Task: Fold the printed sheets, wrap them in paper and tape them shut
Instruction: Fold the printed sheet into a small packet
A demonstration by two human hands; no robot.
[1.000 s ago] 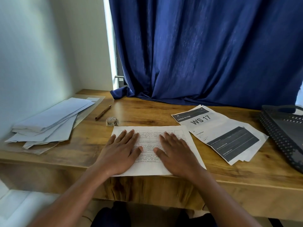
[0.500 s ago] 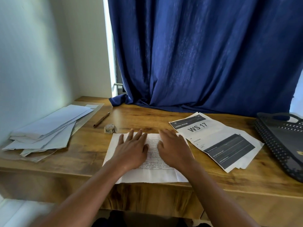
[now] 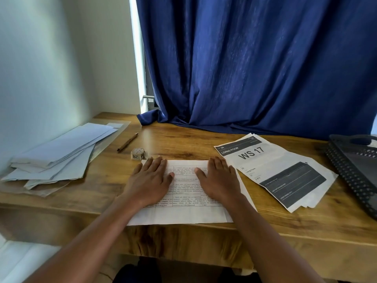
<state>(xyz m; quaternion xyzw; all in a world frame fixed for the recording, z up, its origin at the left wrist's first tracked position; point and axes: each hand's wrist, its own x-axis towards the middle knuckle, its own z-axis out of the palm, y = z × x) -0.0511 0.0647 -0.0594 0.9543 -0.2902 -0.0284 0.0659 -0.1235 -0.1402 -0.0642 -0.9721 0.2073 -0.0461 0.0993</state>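
While both hands lie flat on it, the white printed sheet with a ruled table of text (image 3: 184, 193) rests on the brown wooden desk (image 3: 183, 144), its near edge just past the desk's front lip. The left hand (image 3: 150, 181) presses the sheet's left half with straight, spread fingers; nothing is grasped. The right hand (image 3: 219, 180) presses the right half in the same manner, fingers extended, palm down, grasping nothing. The thumbs point toward each other and stay apart, with the table of text visible between them.

Positions relative to the printed sheet: a small roll of clear tape (image 3: 138, 153) stands just beyond its far left corner, close to the left fingertips. A thin brown pencil (image 3: 127, 142) lies farther back and left of the tape, apart from it. A loose pile of long folded pale-blue paper pieces (image 3: 59, 154) sits well to the left, against the wall. A stack of white pages headed "WS 17" with dark grey blocks (image 3: 275, 170) lies just to the right, angled, its near corner close to the right hand. A black perforated plastic tray (image 3: 355, 174) is at far right. A dark blue curtain (image 3: 255, 68) hangs behind.
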